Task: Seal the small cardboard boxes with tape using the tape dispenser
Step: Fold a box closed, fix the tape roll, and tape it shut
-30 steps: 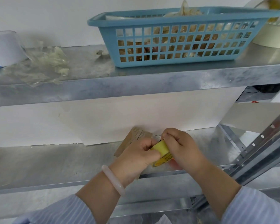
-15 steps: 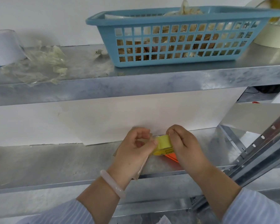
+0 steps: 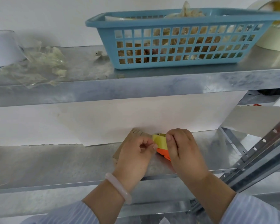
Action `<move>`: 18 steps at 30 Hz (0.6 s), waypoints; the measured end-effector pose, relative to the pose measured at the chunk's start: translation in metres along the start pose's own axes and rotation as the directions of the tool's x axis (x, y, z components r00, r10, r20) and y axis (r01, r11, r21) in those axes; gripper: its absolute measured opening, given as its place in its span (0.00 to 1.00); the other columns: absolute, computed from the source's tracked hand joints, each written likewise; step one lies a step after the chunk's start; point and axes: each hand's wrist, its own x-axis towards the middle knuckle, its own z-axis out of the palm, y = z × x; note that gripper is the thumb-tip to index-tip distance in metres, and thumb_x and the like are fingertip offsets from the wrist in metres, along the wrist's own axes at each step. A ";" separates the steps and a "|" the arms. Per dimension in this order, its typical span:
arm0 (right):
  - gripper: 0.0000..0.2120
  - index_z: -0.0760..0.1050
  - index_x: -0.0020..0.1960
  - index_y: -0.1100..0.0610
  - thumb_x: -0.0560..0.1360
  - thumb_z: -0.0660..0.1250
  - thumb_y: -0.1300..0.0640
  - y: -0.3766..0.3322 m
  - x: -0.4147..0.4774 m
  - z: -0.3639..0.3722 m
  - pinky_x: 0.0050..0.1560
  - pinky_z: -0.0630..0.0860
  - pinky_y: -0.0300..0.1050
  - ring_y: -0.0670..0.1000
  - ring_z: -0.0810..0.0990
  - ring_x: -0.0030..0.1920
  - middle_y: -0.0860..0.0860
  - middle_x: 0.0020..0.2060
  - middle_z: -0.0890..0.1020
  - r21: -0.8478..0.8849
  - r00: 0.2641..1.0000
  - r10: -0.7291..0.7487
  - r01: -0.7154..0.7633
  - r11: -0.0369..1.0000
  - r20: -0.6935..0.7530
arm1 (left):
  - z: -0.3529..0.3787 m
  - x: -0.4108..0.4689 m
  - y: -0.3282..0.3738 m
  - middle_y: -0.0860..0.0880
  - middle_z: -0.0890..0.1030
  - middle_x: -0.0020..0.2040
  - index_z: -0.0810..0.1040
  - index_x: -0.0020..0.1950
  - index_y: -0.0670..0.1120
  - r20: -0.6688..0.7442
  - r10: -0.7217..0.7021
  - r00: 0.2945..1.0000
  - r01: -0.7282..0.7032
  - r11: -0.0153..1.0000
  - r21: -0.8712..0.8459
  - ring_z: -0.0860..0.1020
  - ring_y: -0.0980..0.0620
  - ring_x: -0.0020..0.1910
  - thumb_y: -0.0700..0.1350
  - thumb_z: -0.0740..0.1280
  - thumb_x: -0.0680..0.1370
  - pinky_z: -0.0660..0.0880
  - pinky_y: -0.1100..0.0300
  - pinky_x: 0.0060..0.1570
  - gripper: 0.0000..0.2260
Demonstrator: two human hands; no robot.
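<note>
Two hands [image 3: 134, 156] [image 3: 185, 152], one dispenser [image 3: 160, 141], one box [image 3: 129, 140]

both hands on the tape dispenser, lower shelf

the right hand [image 3: 184, 152] grips the orange tape dispenser [image 3: 164, 154] from the right, fingers curled over its yellow tape roll [image 3: 160, 141]. the left hand [image 3: 135, 157] pinches the left edge of the tape roll between thumb and forefinger; a pale bracelet [image 3: 118, 188] sits on that wrist. a small cardboard box [image 3: 128, 139] lies on the lower shelf [image 3: 55, 162] behind and partly under the left hand. the upper shelf [image 3: 136, 81] carries a blue basket [image 3: 168, 23] with brownish contents, crumpled clear film [image 3: 39, 67] to its left, and a large pale tape roll [image 3: 275, 41] at far right. a slotted metal upright [image 3: 257, 159] runs diagonally at right.
</note>
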 end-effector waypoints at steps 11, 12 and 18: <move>0.13 0.75 0.42 0.58 0.78 0.57 0.52 0.008 0.001 -0.002 0.44 0.65 0.30 0.45 0.71 0.41 0.42 0.37 0.74 0.076 0.998 -0.034 0.029 0.997 0.057 | -0.009 0.011 -0.005 0.46 0.80 0.46 0.71 0.40 0.52 0.250 -0.071 0.966 0.028 0.985 0.171 0.78 0.50 0.45 0.44 0.62 0.81 0.75 0.63 0.48 0.10; 0.13 0.75 0.41 0.57 0.78 0.57 0.51 0.008 0.002 -0.003 0.44 0.65 0.28 0.44 0.71 0.41 0.40 0.36 0.73 0.101 0.998 -0.011 0.004 0.995 0.063 | -0.010 0.012 -0.005 0.45 0.80 0.47 0.72 0.40 0.51 0.265 -0.104 0.959 0.073 0.990 0.122 0.79 0.47 0.47 0.44 0.61 0.82 0.78 0.55 0.52 0.10; 0.12 0.71 0.36 0.53 0.74 0.57 0.49 0.010 0.006 -0.016 0.34 0.64 0.32 0.43 0.71 0.34 0.43 0.31 0.73 0.314 0.962 0.242 -0.271 0.910 0.127 | -0.033 0.026 0.000 0.46 0.83 0.45 0.77 0.46 0.41 0.273 -0.177 0.945 0.282 0.866 -0.414 0.81 0.52 0.45 0.38 0.62 0.82 0.80 0.58 0.46 0.07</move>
